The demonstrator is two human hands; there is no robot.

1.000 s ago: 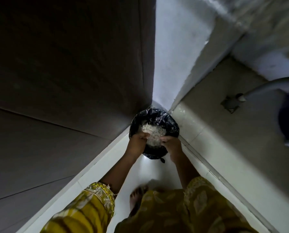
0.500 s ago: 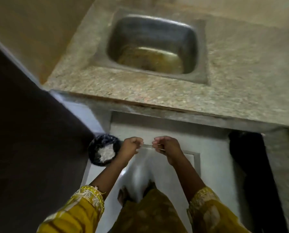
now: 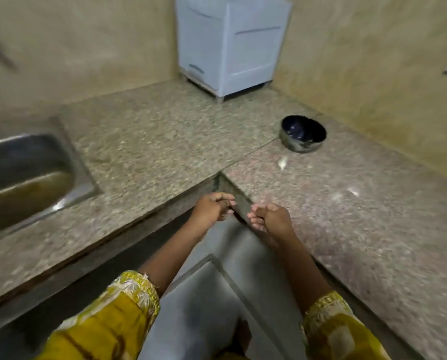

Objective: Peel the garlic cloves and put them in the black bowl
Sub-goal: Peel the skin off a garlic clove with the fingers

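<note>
Head view of an L-shaped granite counter [image 3: 144, 141]. At 9 o'clock is a steel sink [image 3: 22, 172]. At centre, before the counter's inner corner, the left hand [image 3: 213, 209] and right hand [image 3: 269, 219] are close together with fingers curled inward; whether either pinches anything cannot be told (motion blur). At 1 o'clock from the hands a pale scrap [image 3: 282, 162] lies on the counter, clove or peel. Beyond it, same bearing, the black bowl [image 3: 303, 133] stands upright near the wall, contents unreadable. Judged step: fetching the next clove. Work just beside the bowl, split the skin at the root end, and drop in only the bare clove.
</note>
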